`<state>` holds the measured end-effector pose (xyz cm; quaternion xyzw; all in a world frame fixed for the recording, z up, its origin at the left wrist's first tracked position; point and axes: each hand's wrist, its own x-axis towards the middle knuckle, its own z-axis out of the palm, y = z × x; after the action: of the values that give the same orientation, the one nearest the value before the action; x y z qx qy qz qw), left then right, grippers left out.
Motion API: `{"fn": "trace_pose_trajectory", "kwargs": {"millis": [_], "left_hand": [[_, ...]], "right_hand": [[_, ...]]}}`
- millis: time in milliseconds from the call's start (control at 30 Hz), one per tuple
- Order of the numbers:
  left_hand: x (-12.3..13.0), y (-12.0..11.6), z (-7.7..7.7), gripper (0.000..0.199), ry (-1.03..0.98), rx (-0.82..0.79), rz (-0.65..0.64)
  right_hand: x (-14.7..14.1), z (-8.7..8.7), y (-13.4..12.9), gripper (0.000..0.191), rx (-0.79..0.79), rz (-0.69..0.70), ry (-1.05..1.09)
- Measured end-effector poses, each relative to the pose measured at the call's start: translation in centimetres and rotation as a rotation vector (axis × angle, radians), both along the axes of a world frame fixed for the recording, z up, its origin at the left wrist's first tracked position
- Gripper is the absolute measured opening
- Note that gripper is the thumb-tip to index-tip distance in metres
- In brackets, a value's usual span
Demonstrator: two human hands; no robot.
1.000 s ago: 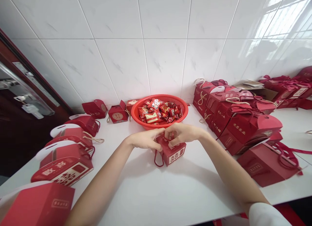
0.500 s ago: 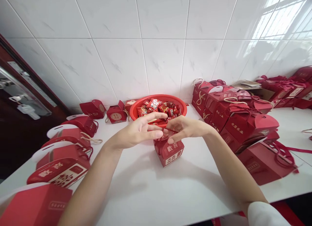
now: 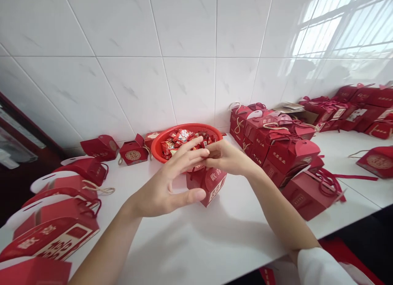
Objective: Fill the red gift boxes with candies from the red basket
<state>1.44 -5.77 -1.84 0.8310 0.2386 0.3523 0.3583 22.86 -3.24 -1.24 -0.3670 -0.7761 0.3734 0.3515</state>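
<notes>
A small red gift box (image 3: 215, 183) with white and gold print stands on the white table in front of me. My left hand (image 3: 167, 182) is over its left side, fingers stretched out and thumb well apart, with nothing visible in its grasp. Above the box top, my right hand (image 3: 229, 159) has its fingers bent and pressed together, their tips meeting the left fingertips. Whatever those fingers pinch is hidden. The box's top is partly covered by both hands. Just behind it sits a red plastic basket (image 3: 156, 148) of wrapped candies (image 3: 176, 139).
Open red boxes (image 3: 58, 223) line the table's left side. Two small boxes, one a box with a round gold emblem (image 3: 133, 153), stand near the tiled wall. Stacked red boxes (image 3: 285, 154) fill the right, with a ribboned box (image 3: 311, 195) at their front. A lone box (image 3: 377, 162) lies farther right.
My view has turned slightly right. The left thumb has dropped and spread away from its fingers. My right thumb has left the box front, and the fingertips of both hands have come together.
</notes>
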Motion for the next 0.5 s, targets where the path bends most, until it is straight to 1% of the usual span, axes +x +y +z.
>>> {"fn": "trace_pose_trajectory", "kwargs": {"millis": [133,200,267,333,367,400,433,467,500], "left_hand": [[-0.3,0.2,0.6,0.051,-0.154,0.025,-0.004],[-0.6,0.4,0.9,0.047,-0.193,0.035,0.031],[-1.0,0.8,1.1,0.041,-0.190,0.052,0.075],[-1.2,1.3,1.2,0.033,-0.175,0.069,0.094],[-1.3,1.7,1.2,0.030,-0.168,0.073,0.101],[-1.4,2.1,1.2,0.027,-0.161,0.071,0.108],[-1.5,2.5,1.1,0.026,-0.156,0.066,0.120],[-1.6,3.0,1.0,0.027,-0.150,0.059,0.136],[-1.7,3.5,0.8,0.028,-0.144,0.048,0.155]], "right_hand": [[0.6,1.3,-1.9,0.016,0.201,-0.230,0.029],[1.5,2.4,-3.5,0.019,0.317,-0.367,0.078],[3.0,4.0,-5.0,0.019,0.445,-0.516,0.172],[5.4,5.7,-6.4,0.012,0.578,-0.675,0.308],[7.0,6.6,-6.9,0.008,0.644,-0.745,0.386],[8.8,7.3,-7.3,0.007,0.717,-0.805,0.474],[10.7,7.9,-7.6,0.009,0.756,-0.880,0.549],[12.8,8.3,-7.9,0.013,0.812,-0.944,0.591],[14.9,8.6,-8.1,0.012,0.840,-0.976,0.555]]}}
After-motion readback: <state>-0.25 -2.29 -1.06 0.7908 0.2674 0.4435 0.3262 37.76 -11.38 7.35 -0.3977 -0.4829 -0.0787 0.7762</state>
